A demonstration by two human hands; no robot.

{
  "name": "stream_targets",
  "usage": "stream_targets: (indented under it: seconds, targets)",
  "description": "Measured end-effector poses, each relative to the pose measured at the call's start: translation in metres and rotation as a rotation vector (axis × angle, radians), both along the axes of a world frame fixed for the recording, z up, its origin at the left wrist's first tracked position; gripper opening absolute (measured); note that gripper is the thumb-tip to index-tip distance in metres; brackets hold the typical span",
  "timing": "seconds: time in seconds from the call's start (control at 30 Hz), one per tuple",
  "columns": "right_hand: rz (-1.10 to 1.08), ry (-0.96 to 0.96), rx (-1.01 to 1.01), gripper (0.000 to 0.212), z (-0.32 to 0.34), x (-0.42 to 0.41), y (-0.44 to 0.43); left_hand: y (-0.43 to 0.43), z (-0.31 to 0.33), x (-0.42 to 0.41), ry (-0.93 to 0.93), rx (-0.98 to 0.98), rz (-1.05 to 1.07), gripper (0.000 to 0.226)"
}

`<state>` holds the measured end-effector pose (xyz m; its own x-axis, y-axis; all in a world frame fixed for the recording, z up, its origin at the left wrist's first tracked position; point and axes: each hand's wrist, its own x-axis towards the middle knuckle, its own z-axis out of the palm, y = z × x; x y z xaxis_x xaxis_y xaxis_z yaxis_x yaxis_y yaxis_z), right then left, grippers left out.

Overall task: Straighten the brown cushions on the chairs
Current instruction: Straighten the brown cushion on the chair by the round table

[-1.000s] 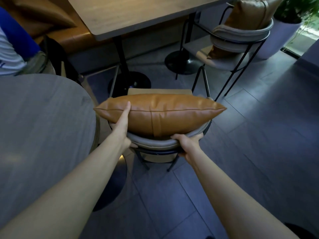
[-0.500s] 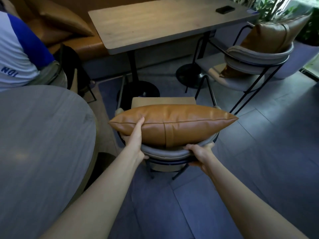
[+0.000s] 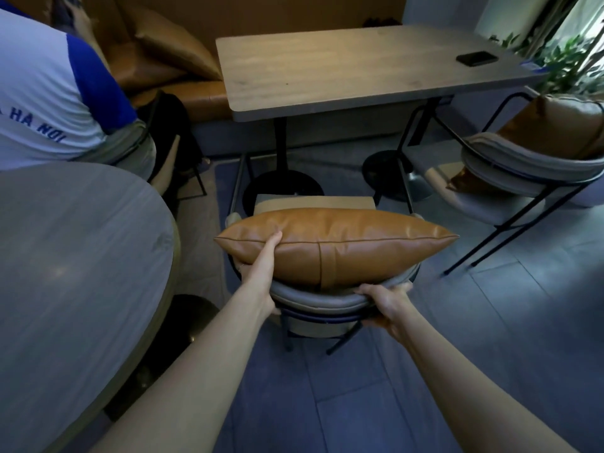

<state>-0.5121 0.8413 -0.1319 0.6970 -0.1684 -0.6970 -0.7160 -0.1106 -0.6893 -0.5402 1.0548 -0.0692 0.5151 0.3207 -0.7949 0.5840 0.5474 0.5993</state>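
Cushion (image 3: 353, 246) against left hand (image 3: 261, 271), above right hand (image 3: 387, 304) seemingly gripping chair (image 3: 320, 300).

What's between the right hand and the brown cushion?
Only the chair's grey padded backrest, which the right hand grips; the brown cushion leans against it, head view.

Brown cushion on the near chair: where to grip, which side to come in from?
I'd grip the brown cushion by its two tapered ends, coming from behind the chair, over the backrest. It stands on its long edge, ends free, lower middle against the backrest. The left hand lies on the left end; the right hand grips the backrest.
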Motion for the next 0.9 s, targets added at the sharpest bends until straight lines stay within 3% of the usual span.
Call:
stream_targets:
  seconds: [0.2,0.33,0.53,0.73,0.9]
  targets:
    - [0.057,-0.01,-0.028,0.106,-0.005,0.04,0.005,0.01,-0.008,0.027,-0.01,0.011,-0.051,0.143]
    - [0.089,-0.003,-0.063,0.105,-0.005,0.075,0.012,0.021,-0.012,0.046,-0.035,0.029,-0.071,0.126]
    - [0.126,-0.002,-0.112,0.102,-0.008,0.123,0.023,0.034,-0.013,0.081,-0.02,0.006,-0.15,0.126]
    - [0.167,0.022,-0.141,0.08,-0.009,0.162,0.025,0.037,-0.015,0.113,-0.016,-0.015,-0.143,0.122]
    - [0.18,0.031,-0.147,0.075,-0.012,0.183,0.015,0.029,-0.014,0.129,-0.021,-0.031,-0.155,0.131]
